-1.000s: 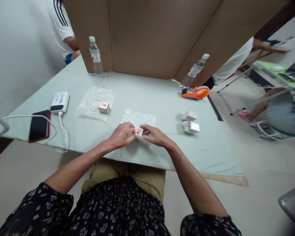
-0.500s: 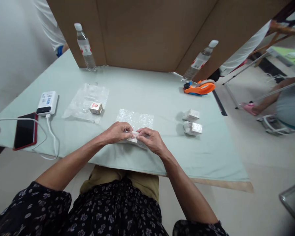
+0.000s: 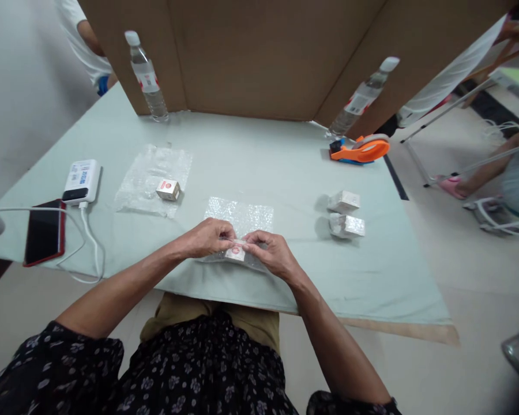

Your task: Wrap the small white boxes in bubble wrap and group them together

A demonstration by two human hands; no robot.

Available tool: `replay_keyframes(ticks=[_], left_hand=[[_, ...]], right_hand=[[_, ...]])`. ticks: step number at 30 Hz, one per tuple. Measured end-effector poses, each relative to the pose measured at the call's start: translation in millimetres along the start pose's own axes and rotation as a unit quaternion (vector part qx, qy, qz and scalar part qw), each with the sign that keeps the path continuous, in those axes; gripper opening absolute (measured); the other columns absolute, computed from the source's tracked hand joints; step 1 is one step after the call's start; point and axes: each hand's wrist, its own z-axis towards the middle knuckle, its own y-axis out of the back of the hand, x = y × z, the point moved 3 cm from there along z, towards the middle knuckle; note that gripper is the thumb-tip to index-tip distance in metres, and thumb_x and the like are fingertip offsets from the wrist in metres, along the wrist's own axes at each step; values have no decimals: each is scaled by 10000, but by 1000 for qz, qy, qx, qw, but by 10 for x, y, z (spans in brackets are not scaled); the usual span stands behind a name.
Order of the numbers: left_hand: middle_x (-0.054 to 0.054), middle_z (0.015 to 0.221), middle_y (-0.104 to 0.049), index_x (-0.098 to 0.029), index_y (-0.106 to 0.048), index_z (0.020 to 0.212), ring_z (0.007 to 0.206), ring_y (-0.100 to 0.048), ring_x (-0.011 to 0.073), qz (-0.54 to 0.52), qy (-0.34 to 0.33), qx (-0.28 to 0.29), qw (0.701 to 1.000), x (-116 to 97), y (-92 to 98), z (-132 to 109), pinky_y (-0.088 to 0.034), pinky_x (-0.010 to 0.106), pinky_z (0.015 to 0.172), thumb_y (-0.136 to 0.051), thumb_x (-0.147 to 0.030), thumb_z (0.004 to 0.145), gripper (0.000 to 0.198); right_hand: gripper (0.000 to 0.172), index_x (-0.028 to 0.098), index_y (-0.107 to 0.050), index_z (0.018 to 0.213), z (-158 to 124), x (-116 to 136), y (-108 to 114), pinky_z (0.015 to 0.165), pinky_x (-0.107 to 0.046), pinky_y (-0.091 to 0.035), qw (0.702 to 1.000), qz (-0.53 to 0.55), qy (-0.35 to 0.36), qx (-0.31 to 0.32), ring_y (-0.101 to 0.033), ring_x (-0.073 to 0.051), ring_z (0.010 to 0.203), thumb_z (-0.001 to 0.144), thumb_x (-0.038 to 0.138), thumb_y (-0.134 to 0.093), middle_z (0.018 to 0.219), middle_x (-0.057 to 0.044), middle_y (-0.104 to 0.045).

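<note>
Your left hand (image 3: 210, 237) and right hand (image 3: 271, 251) pinch the bubble wrap (image 3: 241, 214) around the little box (image 3: 235, 253) near the table's (image 3: 303, 288) front edge, and a loose pinch could let the wrap spring open.

The light is soft. A wrapped box (image 3: 353, 226) throws a faint shadow left. The right edge looks blurry.

The left hand (image 3: 211, 237) and right hand (image 3: 271, 252) pinch bubble wrap (image 3: 241, 213) over a little box (image 3: 235, 253). Right of the grip sit two wrapped boxes (image 3: 351, 226); left, another box (image 3: 168, 189).
</note>
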Motion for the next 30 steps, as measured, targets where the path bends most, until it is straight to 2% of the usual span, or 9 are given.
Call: replay_keyframes(ticks=[5,12,15,20,24,26,27,30], left_hand=[[41,952,-728,-159,-614,684,791,-623,133,-15,-5,-36,999,-30,-50,-113,-441,251,711,-620,-242,809,150],[40,984,-689,-164,-607,676,849,-620,141,-56,-18,-82,995,-25,-124,-260,-453,265,750,-663,-281,809,186],[37,981,-686,-163,-621,675,865,-627,141,-77,-13,-94,993,5,-154,-297,-455,266,768,-641,-225,799,140],[28,930,-691,-162,-631,673,830,-621,134,-106,5,-104,989,69,-204,-308,-453,250,730,-637,-199,773,107],[18,870,-692,-163,-627,678,771,-598,124,-88,9,-99,991,73,-206,-264,-432,244,694,-646,-219,778,116],[18,838,-694,-163,-628,681,763,-600,130,-70,15,-88,994,61,-191,-233,-428,248,692,-642,-206,770,100],[19,828,-694,-162,-629,681,760,-601,132,-61,18,-81,995,55,-183,-217,-428,250,694,-639,-197,765,91],[17,803,-685,-160,-635,687,747,-599,131,-39,18,-61,997,57,-167,-166,-430,251,701,-624,-181,751,69]], right_hand=[[168,219,-642,763,-69,70,-19,835,-338,-509,995,-34,85,-47,-670,-199,932,863,353,-657,991,-63,-722],[82,238,-637,831,-146,112,-36,888,-375,-474,987,-76,140,-27,-691,-199,968,899,283,-634,1012,-34,-750],[73,237,-641,836,-181,135,-58,918,-389,-463,983,-80,159,-35,-697,-199,973,900,272,-632,1027,-33,-758],[94,236,-652,816,-207,129,-128,932,-392,-462,987,-68,134,-49,-701,-201,960,893,288,-634,999,-27,-765],[134,232,-661,803,-199,34,-88,856,-358,-495,994,-64,78,-51,-709,-200,906,898,316,-618,953,-26,-767],[140,225,-665,808,-220,15,-5,809,-354,-498,989,-111,58,-84,-708,-204,847,903,314,-614,898,-27,-764],[135,218,-665,816,-247,36,48,799,-362,-491,979,-153,59,-120,-703,-211,837,908,304,-613,882,-33,-760],[108,201,-659,858,-394,238,125,796,-378,-462,922,-283,122,-234,-676,-228,875,929,254,-598,910,-63,-745]])
